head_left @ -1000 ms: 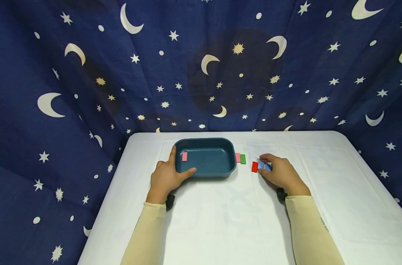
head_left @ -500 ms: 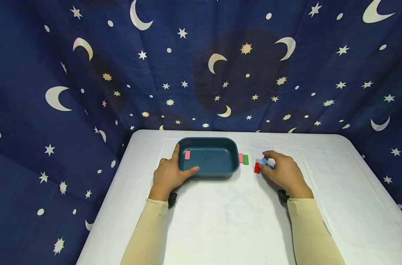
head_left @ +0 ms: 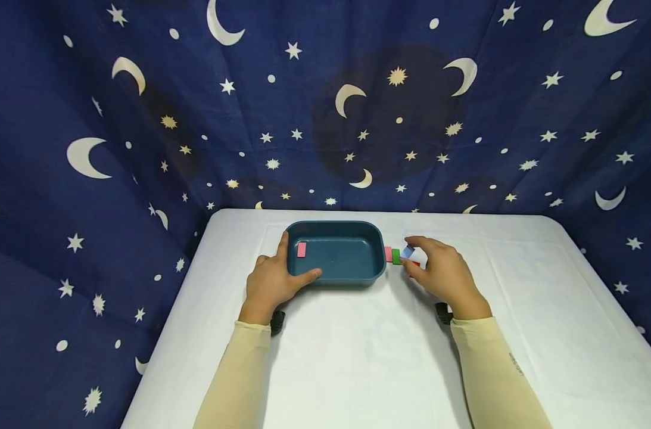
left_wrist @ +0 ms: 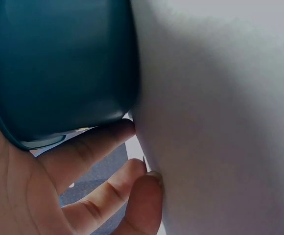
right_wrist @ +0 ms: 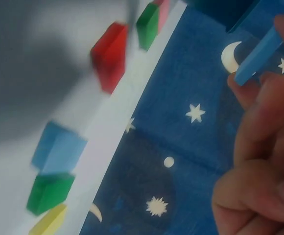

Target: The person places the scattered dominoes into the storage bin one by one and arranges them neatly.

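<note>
My left hand (head_left: 273, 283) holds the near-left corner of a dark teal rectangular tub (head_left: 336, 281), index finger along its left side and thumb at its front rim. In the left wrist view its fingers lie around the tub's wall (left_wrist: 63, 73). A pink domino block (head_left: 301, 249) lies inside the tub at the left. My right hand (head_left: 445, 274) pinches a light blue domino block (head_left: 407, 251) between thumb and fingertips, raised over the table. Beneath that hand a red block (head_left: 415, 263) is partly hidden. A green block (head_left: 396, 257) and a pink one (head_left: 388, 254) sit against the tub's right side.
In the right wrist view another blue block (right_wrist: 61, 149), a green block (right_wrist: 49, 193) and a yellow block (right_wrist: 49, 220) stand on the table; the right hand hides them from the head view. A white cloth (head_left: 346, 357) covers the table, with a starry blue curtain (head_left: 282, 107) behind.
My right hand has picked up the light blue block and carried it left toward the tub, passing over the red block. My left hand has stayed at the tub; the head view shifted slightly.
</note>
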A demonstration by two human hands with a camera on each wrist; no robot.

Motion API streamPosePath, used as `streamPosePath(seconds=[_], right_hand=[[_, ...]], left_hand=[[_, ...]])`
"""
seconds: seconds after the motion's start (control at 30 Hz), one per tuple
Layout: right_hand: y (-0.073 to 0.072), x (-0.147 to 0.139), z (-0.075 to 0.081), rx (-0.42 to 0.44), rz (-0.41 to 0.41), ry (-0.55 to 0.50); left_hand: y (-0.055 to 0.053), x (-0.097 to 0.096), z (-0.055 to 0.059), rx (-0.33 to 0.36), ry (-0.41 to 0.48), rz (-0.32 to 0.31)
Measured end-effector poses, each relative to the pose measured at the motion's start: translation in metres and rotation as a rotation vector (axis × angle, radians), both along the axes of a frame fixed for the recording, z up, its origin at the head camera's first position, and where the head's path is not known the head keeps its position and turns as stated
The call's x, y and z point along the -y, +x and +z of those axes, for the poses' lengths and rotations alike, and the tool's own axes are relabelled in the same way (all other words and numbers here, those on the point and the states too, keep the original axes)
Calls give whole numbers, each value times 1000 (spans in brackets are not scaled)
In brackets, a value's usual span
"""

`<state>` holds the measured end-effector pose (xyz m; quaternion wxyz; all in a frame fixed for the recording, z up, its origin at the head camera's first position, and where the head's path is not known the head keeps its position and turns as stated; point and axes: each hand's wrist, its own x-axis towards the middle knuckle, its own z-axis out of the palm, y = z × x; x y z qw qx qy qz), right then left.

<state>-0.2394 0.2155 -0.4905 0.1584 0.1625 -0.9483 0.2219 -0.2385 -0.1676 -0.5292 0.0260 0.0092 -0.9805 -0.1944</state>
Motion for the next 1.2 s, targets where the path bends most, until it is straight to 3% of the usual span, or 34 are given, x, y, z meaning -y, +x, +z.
streamPosePath(seconds=[0.37,0.73,1.03,1.2], right_hand=[[-22,49,19,-112,123,-66],[-51,105,34,-97,224,-39],[-59,121,51,-112,282,-12],[-70,135,53,-46,310,-4]], left_hand=[[-1,6,2,-13,19,-3],[1,-1,0,-11,27,-4],[0,-1,5,-13,14,-6],[0,3,3,-4,13,-1]])
